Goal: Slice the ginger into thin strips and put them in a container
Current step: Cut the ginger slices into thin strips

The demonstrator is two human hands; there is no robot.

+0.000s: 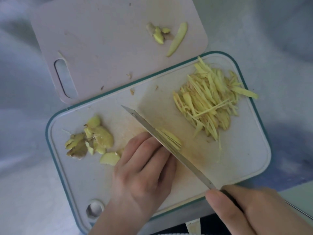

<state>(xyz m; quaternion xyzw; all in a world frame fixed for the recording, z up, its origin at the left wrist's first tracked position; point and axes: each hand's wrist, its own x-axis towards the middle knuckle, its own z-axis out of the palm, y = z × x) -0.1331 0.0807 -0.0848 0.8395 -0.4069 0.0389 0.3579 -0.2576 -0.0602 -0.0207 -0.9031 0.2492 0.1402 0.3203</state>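
Knife [162, 139] tip up-left, diag.

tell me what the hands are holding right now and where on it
The right hand grips the knife by its handle, thumb near the blade's base. The left hand presses curled fingers on the ginger slices under the blade, steadying rather than lifting them.

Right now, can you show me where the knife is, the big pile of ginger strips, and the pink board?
knife [171, 148], head view, on the flat of the blade.
pile of ginger strips [210, 99], head view, middle of the heap.
pink board [101, 39], head view, on a bare part of its surface.
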